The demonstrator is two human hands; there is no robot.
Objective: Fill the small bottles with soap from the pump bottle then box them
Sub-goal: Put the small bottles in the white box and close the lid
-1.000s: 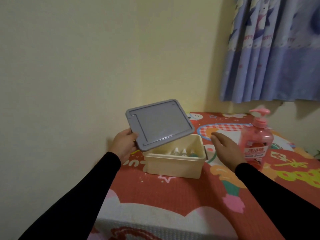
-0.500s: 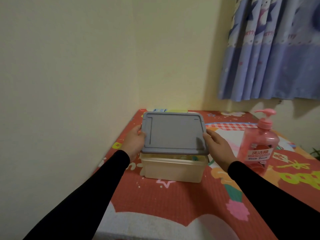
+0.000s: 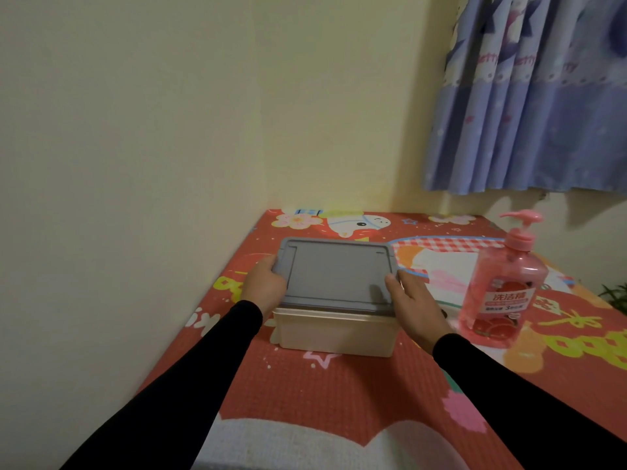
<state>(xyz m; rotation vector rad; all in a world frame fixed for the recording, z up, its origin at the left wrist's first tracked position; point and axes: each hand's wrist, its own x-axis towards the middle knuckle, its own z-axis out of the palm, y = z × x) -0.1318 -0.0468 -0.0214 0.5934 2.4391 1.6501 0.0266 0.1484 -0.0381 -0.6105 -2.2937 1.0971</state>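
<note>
A cream plastic box (image 3: 334, 332) stands on the red patterned mat, covered by a flat grey lid (image 3: 336, 274). My left hand (image 3: 264, 286) grips the lid's left edge, thumb on top. My right hand (image 3: 419, 305) holds the lid's right front corner, thumb on its top. The lid lies level on the box rim. The small bottles are hidden inside the box. A pink pump bottle (image 3: 502, 290) of soap stands upright to the right of the box, just beyond my right hand.
The red cartoon mat (image 3: 339, 385) covers the table, which sits in a corner of cream walls (image 3: 152, 164). A blue curtain (image 3: 536, 96) hangs at the upper right. A bit of green plant (image 3: 615, 293) shows at the right edge.
The lid, first tilted up in my left hand alone, came down flat onto the box. My right hand moved in to hold its right side. The small bottles are now covered.
</note>
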